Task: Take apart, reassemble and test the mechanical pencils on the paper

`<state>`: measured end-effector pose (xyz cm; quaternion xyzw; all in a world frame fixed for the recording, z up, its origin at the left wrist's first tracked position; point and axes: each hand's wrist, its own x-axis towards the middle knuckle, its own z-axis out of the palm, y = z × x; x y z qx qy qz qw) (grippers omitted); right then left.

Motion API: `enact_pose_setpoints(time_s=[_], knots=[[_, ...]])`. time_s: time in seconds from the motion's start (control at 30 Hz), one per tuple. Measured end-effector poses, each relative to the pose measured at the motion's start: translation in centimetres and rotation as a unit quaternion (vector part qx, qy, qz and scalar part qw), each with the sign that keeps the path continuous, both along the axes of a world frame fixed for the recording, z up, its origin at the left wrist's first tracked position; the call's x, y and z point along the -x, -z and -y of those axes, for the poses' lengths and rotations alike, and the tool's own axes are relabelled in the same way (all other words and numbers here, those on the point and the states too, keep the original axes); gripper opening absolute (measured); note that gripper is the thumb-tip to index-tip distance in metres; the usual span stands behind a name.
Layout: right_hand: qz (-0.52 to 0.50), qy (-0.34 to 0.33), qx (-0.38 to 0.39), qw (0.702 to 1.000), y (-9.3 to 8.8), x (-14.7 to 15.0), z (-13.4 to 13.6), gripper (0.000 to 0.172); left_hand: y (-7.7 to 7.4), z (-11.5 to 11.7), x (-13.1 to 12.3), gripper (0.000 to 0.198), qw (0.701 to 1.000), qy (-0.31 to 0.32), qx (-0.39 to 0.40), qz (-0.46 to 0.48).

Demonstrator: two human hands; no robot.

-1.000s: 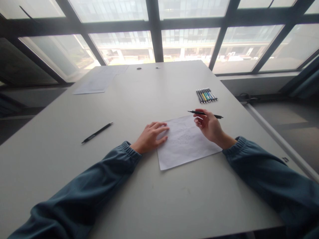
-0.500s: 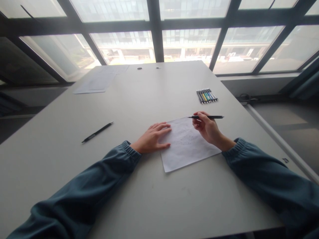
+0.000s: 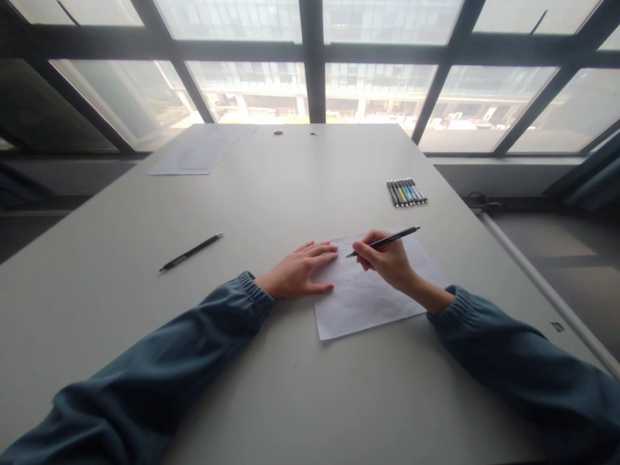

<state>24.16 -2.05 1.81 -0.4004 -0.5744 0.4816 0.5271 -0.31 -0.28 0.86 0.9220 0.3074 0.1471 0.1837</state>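
Note:
A white sheet of paper [image 3: 361, 313] with faint marks on it lies on the table in front of me. My left hand [image 3: 303, 268] rests flat with its fingers spread over the sheet's left edge. In a writing grip, my right hand [image 3: 387, 261] holds a black pen [image 3: 394, 237] above the upper part of the sheet. The pen's tip points left and down, close to the paper; whether it touches I cannot tell. Part of the drawing is hidden under the right hand.
Another black pen [image 3: 191, 252] lies on the white table [image 3: 271, 400] to the left. A row of several pens or markers [image 3: 407, 192] sits at the right. More paper sheets [image 3: 194, 152] lie at the far left. Windows [image 3: 247, 90] stand beyond the table's far edge.
My right hand has moved left over the sheet, and the pen has gone from nearly level to slanted, tip down. My left hand stays on the paper. The view has shifted slightly.

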Motion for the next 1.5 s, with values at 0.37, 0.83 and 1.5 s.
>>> enact_pose_setpoints(time_s=[0.37,0.83,1.5], knots=[[0.119,-0.076,0.02,0.99,2.4,1.2,0.7,0.028,0.1,0.0,-0.2,0.069,1.0,-0.004,0.0,-0.004],[0.151,-0.064,0.016,0.986,2.6,1.1,0.5,0.022,-0.4,0.1,-0.4,0.071,1.0,-0.006,0.006,-0.012],[0.194,-0.068,-0.007,0.979,2.7,1.1,0.3,0.021,0.0,-0.1,-0.2,0.071,1.0,-0.001,0.0,-0.004]])
